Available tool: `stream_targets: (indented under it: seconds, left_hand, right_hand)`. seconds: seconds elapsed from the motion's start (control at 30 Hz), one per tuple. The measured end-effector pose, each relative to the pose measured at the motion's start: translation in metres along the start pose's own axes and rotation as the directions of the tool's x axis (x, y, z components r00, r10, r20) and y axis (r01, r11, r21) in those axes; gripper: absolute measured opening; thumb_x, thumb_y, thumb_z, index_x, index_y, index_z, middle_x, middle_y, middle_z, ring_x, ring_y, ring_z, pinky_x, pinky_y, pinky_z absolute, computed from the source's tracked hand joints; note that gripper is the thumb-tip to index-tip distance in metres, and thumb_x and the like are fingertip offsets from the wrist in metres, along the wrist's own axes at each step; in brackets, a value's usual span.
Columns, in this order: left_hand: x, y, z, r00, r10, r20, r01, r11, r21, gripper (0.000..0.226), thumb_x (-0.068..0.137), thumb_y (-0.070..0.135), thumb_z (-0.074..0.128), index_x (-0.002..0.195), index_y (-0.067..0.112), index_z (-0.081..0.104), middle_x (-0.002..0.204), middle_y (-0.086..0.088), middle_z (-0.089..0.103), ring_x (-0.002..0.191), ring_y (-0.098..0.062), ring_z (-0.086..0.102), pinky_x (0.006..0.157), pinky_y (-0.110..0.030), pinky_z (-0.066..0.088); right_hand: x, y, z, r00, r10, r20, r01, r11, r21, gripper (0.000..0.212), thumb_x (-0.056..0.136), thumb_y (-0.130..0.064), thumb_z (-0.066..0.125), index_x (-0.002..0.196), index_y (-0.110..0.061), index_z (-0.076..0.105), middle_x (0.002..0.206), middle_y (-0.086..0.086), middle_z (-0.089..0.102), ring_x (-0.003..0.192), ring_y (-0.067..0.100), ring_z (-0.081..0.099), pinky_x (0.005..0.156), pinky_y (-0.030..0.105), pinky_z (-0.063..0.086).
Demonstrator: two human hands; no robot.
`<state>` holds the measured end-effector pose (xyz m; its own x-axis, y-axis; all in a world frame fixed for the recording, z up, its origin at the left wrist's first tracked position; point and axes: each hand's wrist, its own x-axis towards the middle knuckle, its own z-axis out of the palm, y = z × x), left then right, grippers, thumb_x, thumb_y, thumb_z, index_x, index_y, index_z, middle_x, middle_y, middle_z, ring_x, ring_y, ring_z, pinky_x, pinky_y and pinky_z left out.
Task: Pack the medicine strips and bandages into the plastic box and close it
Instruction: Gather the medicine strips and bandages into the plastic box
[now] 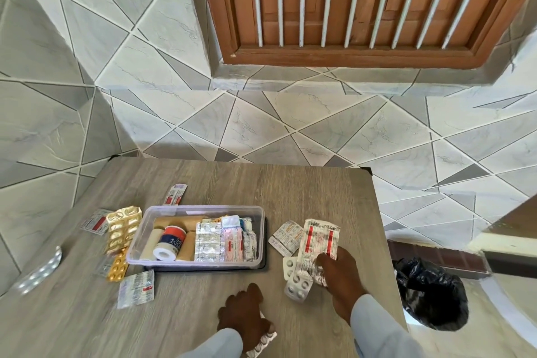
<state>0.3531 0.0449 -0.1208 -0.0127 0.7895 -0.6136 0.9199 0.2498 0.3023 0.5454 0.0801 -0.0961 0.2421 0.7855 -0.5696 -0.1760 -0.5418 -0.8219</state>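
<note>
at the bottom centre the left hand (245, 314) curls its fingers over a blister strip (263, 341), mostly hidden beneath it. right of centre, the right hand (338, 273) pinches a crumpled red-striped strip (319, 238) above more strips (297, 282) on the bench (290, 189). further up, mid-frame, the open plastic box (200, 237) holds bandage rolls (170, 243) and strips; its dark lid is only partly visible underneath. blurred gold strips (122, 229) lie to its left.

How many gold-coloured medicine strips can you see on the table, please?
2: a large gold strip by the plastic box's left wall, and a small gold strip just nearer the camera. Others may lie hidden.
</note>
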Motion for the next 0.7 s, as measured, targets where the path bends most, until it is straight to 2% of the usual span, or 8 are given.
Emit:
stream_targets:
  seconds: [0.1, 0.2, 0.27, 0.37, 0.43, 0.53, 0.6, 0.7]
  left_hand:
    - [0.002, -0.009, 0.004, 0.999, 0.04, -0.005, -0.04, 0.99, -0.133, 0.039, 0.068, 0.033, 0.072, 0.093, 0.029, 0.042, 0.107, 0.002, 0.054, 0.1, -0.019, 0.053, 0.087, -0.031, 0.046]
    - [0.002, -0.016, 0.006, 0.996, 0.084, -0.037, -0.09, 0.969, -0.23, 0.031, 0.074, 0.016, 0.066, 0.091, 0.027, 0.042, 0.098, 0.004, 0.048, 0.079, -0.01, 0.053, 0.067, -0.021, 0.041]
    - [0.004, -0.025, 0.003, 0.989, 0.143, -0.032, -0.147, 0.958, -0.245, 0.027, 0.077, 0.011, 0.059, 0.094, 0.026, 0.044, 0.102, 0.0, 0.049, 0.085, -0.016, 0.057, 0.071, -0.024, 0.044]
    - [0.01, -0.036, -0.007, 0.943, 0.334, -0.003, -0.334, 0.943, 0.018, 0.024, 0.087, 0.016, 0.048, 0.11, 0.022, 0.048, 0.122, -0.004, 0.045, 0.111, -0.025, 0.05, 0.088, -0.036, 0.046]
    - [0.014, -0.049, -0.019, 0.897, 0.439, 0.057, -0.442, 0.876, 0.192, 0.028, 0.09, 0.023, 0.044, 0.118, 0.022, 0.047, 0.128, -0.003, 0.042, 0.118, -0.026, 0.044, 0.094, -0.04, 0.043]
    - [0.02, -0.075, -0.034, 0.776, 0.581, 0.245, -0.627, 0.672, 0.393, 0.046, 0.087, 0.041, 0.044, 0.129, 0.022, 0.044, 0.138, -0.005, 0.038, 0.125, -0.031, 0.037, 0.101, -0.046, 0.033]
    - [0.023, -0.097, -0.04, 0.678, 0.655, 0.334, -0.725, 0.52, 0.452, 0.061, 0.079, 0.05, 0.03, 0.135, 0.025, 0.036, 0.146, -0.005, 0.031, 0.129, -0.03, 0.031, 0.102, -0.05, 0.027]
    - [0.029, -0.119, -0.047, 0.671, 0.667, 0.323, -0.727, 0.506, 0.465, 0.053, 0.088, 0.034, 0.034, 0.141, 0.026, 0.029, 0.15, -0.005, 0.026, 0.133, -0.033, 0.028, 0.105, -0.049, 0.026]
  right_hand:
    - [-0.005, -0.001, 0.011, 1.0, -0.027, -0.014, 0.027, 1.0, 0.004, 0.026, 0.087, 0.002, 0.051, 0.102, -0.013, 0.067, 0.094, 0.006, 0.075, 0.082, 0.023, 0.073, 0.066, 0.035, 0.056]
    - [-0.009, -0.005, 0.023, 0.996, -0.069, -0.048, 0.069, 0.998, 0.003, 0.026, 0.088, 0.001, 0.052, 0.104, -0.013, 0.066, 0.097, 0.005, 0.074, 0.086, 0.022, 0.072, 0.073, 0.038, 0.058]
    - [-0.013, -0.009, 0.037, 0.992, -0.103, -0.073, 0.103, 0.995, 0.006, 0.026, 0.088, 0.0, 0.052, 0.105, -0.014, 0.066, 0.099, 0.004, 0.073, 0.088, 0.022, 0.071, 0.077, 0.04, 0.058]
    - [-0.019, -0.018, 0.056, 0.982, -0.159, -0.098, 0.16, 0.987, 0.002, 0.026, 0.088, -0.001, 0.055, 0.107, -0.014, 0.065, 0.1, 0.002, 0.072, 0.089, 0.019, 0.07, 0.077, 0.038, 0.058]
    - [-0.023, -0.022, 0.077, 0.974, -0.198, -0.109, 0.198, 0.98, -0.014, 0.026, 0.086, -0.002, 0.059, 0.108, -0.015, 0.064, 0.1, 0.0, 0.072, 0.089, 0.017, 0.07, 0.077, 0.037, 0.058]
    - [-0.03, -0.023, 0.113, 0.963, -0.252, -0.091, 0.247, 0.967, -0.066, 0.025, 0.085, -0.003, 0.063, 0.106, -0.017, 0.063, 0.097, -0.003, 0.071, 0.087, 0.013, 0.069, 0.071, 0.029, 0.056]
    - [-0.03, -0.019, 0.14, 0.956, -0.276, -0.098, 0.267, 0.959, -0.099, 0.025, 0.083, -0.001, 0.064, 0.101, -0.018, 0.062, 0.097, 0.0, 0.071, 0.086, 0.014, 0.069, 0.074, 0.032, 0.056]
    - [-0.029, -0.011, 0.174, 0.959, -0.272, -0.078, 0.255, 0.95, -0.18, 0.026, 0.082, -0.003, 0.066, 0.094, -0.025, 0.059, 0.099, 0.002, 0.07, 0.089, 0.017, 0.067, 0.081, 0.038, 0.055]
